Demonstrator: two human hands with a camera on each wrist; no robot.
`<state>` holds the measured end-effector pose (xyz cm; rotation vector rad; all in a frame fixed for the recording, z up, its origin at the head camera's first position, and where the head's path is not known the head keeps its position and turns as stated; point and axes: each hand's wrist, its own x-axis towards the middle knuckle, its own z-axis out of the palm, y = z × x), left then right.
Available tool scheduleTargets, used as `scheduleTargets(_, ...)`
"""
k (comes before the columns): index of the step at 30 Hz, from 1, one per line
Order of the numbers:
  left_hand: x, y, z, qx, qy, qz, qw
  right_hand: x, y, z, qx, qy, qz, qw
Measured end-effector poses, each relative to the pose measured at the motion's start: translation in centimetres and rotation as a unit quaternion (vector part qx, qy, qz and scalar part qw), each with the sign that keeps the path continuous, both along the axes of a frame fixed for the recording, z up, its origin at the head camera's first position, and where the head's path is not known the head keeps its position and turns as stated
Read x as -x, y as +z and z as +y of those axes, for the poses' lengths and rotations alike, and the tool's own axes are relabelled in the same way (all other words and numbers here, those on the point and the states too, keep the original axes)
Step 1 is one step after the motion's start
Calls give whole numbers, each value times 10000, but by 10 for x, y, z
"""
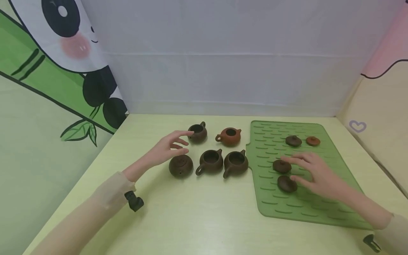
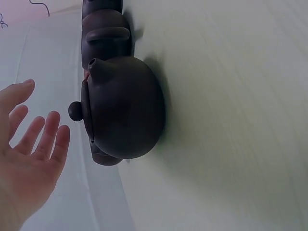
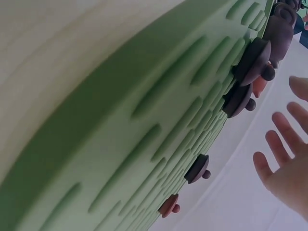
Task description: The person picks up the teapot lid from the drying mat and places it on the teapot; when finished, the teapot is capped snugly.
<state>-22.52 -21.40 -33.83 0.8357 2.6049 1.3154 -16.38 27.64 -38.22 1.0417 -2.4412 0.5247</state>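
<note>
My left hand [image 1: 166, 147] hovers with spread fingers above a dark brown teapot [image 1: 180, 170] that has its lid on. In the left wrist view there is a gap between this hand [image 2: 36, 159] and the lid knob [image 2: 75, 111]. Two lidless dark teapots [image 1: 210, 167] [image 1: 236, 168] stand to its right; behind are another lidless dark teapot [image 1: 199, 136] and a reddish-brown one [image 1: 230, 141]. Over the green mat [image 1: 271, 203], my right hand [image 1: 320, 175] is held with loose fingers near two dark lids [image 1: 282, 167] [image 1: 287, 184]. The right wrist view shows that hand [image 3: 286, 163] apart from the lids.
Farther back on the mat lie a smaller dark lid [image 1: 293, 141] and a reddish-brown lid [image 1: 313, 141]. The mat covers the right side of the pale table [image 1: 204, 216]. A light cloth wall [image 1: 229, 81] rises behind the table, with printed cloth at both sides.
</note>
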Motion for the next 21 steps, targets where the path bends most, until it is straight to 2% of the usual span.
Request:
scheduleTargets(10, 20, -6, 26, 704, -679, 112, 9951, 4, -5, 12, -567, 235, -131, 9980)
scheduleTargets(16, 29, -10, 35, 1198, -848, 98, 9891, 10, -10, 14, -608, 366, -27, 9975)
scheduleTargets(21, 37, -12, 34, 1528, -1033, 20, 9828, 11, -11, 13, -673, 376, -94, 9970)
